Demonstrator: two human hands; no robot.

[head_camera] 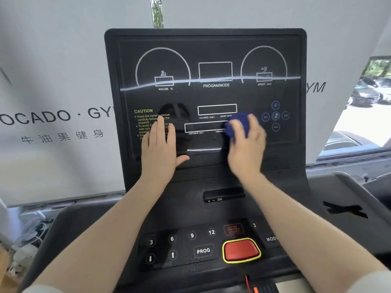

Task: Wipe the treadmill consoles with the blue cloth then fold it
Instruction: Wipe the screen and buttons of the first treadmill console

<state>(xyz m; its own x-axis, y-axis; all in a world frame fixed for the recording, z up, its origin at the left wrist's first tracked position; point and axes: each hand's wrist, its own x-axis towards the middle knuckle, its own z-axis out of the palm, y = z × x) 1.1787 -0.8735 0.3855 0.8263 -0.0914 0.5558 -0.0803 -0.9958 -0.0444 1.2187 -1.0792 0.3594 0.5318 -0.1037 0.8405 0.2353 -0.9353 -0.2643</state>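
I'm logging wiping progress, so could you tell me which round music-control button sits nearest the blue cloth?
The skip-back button, leftmost of the cluster, lies closest to the blue cloth under the right hand; the others sit farther right.

Bright daylight comes in from the window (364, 102) at three o'clock. The shiny black console (211, 96) has a white streak of glare across it and a dark round reflection. The right hand (246, 144) and blue cloth (236, 125) look blurry. Straight lines bend near the edges.
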